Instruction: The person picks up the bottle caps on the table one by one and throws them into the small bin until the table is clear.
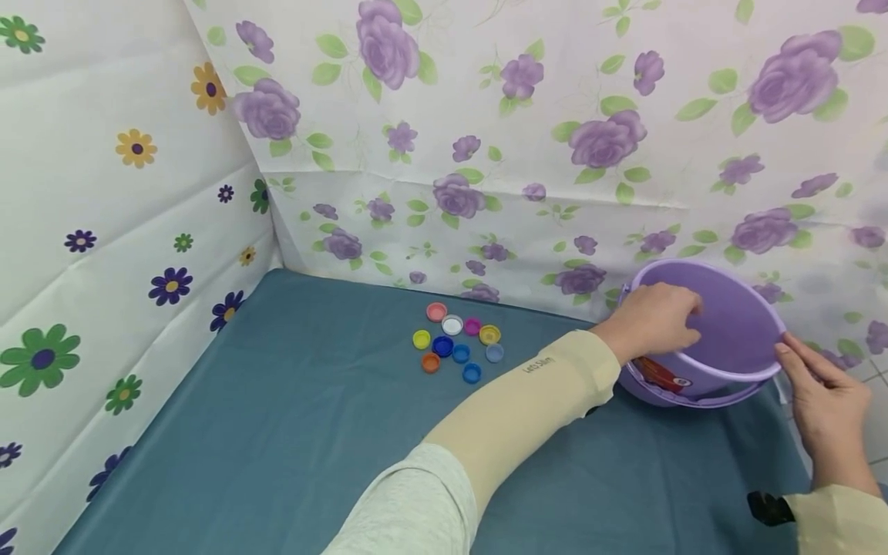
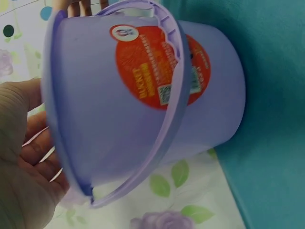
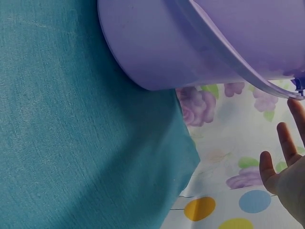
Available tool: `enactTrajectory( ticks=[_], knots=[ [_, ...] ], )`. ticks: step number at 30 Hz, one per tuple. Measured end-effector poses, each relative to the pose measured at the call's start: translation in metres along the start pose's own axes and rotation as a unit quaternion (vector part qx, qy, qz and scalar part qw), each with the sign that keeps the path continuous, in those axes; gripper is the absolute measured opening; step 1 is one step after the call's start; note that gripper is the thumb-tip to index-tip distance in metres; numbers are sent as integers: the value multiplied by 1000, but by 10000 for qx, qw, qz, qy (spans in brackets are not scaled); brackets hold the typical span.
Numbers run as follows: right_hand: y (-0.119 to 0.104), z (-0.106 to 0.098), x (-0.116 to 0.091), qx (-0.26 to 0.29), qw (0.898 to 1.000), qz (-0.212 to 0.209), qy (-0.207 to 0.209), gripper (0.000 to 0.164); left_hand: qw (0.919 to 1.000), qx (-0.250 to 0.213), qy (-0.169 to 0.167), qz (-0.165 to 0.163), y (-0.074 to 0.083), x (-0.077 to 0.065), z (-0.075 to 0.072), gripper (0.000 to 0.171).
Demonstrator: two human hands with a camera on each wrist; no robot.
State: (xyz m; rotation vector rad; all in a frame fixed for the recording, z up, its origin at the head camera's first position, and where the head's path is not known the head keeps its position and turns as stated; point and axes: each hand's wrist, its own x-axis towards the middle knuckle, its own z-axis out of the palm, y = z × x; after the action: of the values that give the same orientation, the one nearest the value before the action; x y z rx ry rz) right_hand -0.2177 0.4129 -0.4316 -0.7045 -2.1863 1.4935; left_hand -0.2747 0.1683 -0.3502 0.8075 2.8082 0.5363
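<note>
A light purple bucket (image 1: 735,308) with a red label (image 2: 143,71) stands on the blue-green cloth, its mouth facing me. Its handle (image 2: 164,129) hangs down along the outside. My left hand (image 1: 652,320) reaches over the near left side of the rim into the mouth. In the left wrist view, the rim hides that hand's fingertips, so what they hold cannot be seen. My right hand (image 1: 825,401) pinches the right side of the rim between thumb and fingers. The right wrist view shows its other fingers (image 3: 287,143) spread beside the bucket.
Several coloured bottle caps (image 1: 442,346) lie grouped on the blue-green cloth (image 1: 291,432), left of the bucket. Flower-patterned sheets (image 1: 458,193) rise behind and to the left. Tiles (image 1: 876,401) show beyond the cloth's right edge.
</note>
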Motion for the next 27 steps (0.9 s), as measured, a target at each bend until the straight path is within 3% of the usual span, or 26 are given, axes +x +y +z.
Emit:
enactTrajectory(
  ticks=[4, 8, 15, 21, 27],
  knots=[
    [0, 1, 0, 44, 9999, 133, -49, 39, 9995, -54, 215, 222, -7, -9, -13, 40],
    [2, 3, 0, 55, 9998, 189, -64, 39, 9973, 22, 634, 371, -26, -25, -31, 40],
    [4, 5, 3, 243, 9995, 156, -86, 39, 9833, -227, 1758, 413, -93, -71, -60, 41],
    [4, 1, 3, -60, 9997, 221, -88, 38, 9665, -1027, 2350, -129, -154, -115, -65, 41],
    [4, 2, 2, -311, 9980, 488, -240, 41, 9521, -1296, 2696, -634, -205, -151, -50, 39]
  ],
)
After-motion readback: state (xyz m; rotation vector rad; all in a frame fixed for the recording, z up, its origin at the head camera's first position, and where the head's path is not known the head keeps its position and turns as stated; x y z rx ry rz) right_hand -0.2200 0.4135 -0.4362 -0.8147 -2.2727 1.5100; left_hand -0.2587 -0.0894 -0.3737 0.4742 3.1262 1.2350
